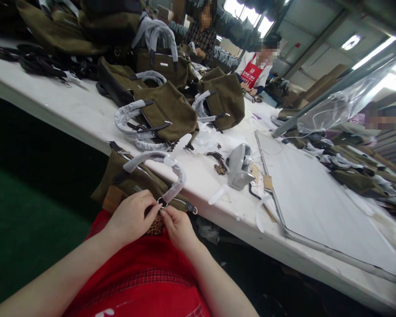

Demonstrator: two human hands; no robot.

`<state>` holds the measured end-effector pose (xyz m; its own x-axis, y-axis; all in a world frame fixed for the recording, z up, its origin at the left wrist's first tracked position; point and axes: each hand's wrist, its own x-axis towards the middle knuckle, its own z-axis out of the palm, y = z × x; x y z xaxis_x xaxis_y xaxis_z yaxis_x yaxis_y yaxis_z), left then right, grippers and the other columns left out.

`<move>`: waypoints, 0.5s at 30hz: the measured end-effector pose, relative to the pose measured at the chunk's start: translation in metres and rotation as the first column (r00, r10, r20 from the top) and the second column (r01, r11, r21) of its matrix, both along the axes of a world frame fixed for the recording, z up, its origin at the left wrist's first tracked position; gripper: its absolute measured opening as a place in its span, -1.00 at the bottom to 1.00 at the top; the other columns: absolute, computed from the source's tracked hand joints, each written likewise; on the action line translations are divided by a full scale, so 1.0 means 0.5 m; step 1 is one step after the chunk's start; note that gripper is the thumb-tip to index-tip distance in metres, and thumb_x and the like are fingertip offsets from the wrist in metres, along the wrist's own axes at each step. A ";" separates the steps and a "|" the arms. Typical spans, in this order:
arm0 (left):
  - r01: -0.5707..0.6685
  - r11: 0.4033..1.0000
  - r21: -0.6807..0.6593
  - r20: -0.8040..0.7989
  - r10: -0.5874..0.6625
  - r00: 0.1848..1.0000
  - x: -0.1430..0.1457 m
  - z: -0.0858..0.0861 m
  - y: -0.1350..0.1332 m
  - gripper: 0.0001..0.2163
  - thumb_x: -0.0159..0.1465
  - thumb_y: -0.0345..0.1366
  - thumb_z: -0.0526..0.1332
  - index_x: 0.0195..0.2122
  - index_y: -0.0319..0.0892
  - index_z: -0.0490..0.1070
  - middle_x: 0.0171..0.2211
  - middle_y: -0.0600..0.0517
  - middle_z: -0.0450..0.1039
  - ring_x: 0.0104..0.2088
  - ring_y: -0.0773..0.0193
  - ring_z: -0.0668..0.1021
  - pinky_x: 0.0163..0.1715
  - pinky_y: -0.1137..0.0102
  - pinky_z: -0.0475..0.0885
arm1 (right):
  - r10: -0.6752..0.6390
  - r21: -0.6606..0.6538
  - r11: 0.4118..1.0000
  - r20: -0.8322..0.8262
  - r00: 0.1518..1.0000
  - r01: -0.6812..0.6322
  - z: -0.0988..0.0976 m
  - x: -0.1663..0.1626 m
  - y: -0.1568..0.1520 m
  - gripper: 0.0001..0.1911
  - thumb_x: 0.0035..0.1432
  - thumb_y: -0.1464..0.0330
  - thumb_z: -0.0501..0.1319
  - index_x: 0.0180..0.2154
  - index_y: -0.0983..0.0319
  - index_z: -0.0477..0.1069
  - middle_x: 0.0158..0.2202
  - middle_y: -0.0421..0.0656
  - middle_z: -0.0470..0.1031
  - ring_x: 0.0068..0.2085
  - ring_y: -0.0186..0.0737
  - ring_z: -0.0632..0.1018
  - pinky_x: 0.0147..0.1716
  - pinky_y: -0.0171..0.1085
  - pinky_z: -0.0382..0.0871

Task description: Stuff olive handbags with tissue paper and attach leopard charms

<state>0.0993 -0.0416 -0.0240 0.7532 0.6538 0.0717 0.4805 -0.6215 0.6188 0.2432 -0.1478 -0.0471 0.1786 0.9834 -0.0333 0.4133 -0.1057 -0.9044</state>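
An olive canvas handbag [132,178] rests on my lap against the table edge, its handle [171,171] wrapped in white foam. My left hand [132,215] is closed in a pinch at the metal ring [160,203] where the handle meets the bag. My right hand [178,226] is pinched at the same ring, fingertips touching the left hand's. A leopard-print tag [155,226] shows just under my fingers, between the two hands. I cannot tell which hand holds the tag.
More olive handbags [165,112] with wrapped handles stand on the white table [86,119]. A grey tape dispenser [239,167], leopard tags [219,165] and a large white board [310,193] lie to the right. Other people work at the far end. Green floor lies left.
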 end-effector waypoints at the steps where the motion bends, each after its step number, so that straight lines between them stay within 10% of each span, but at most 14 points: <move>1: -0.018 1.000 -0.006 0.012 0.018 1.000 0.002 -0.002 -0.003 -0.74 0.36 -0.24 0.06 -0.44 -0.17 0.37 -0.36 -0.03 0.40 -0.29 0.16 0.47 -0.24 0.27 0.33 | 0.000 -0.006 1.000 0.017 1.000 0.000 0.001 -0.001 -0.001 -0.71 0.38 0.30 0.02 -0.33 0.18 0.44 -0.41 -0.21 0.47 -0.37 -0.28 0.45 -0.32 -0.36 0.27; 15: -0.121 0.992 -0.016 0.209 0.122 0.970 -0.003 -0.008 -0.005 -0.75 0.40 -0.25 0.04 -0.43 -0.17 0.31 -0.34 0.00 0.35 -0.29 0.21 0.44 -0.23 0.29 0.30 | -0.215 0.090 0.977 0.352 0.911 0.195 0.009 -0.012 -0.009 -0.73 0.23 0.32 0.21 -0.03 0.22 0.44 -0.42 -0.20 0.55 -0.41 -0.22 0.54 -0.36 -0.32 0.33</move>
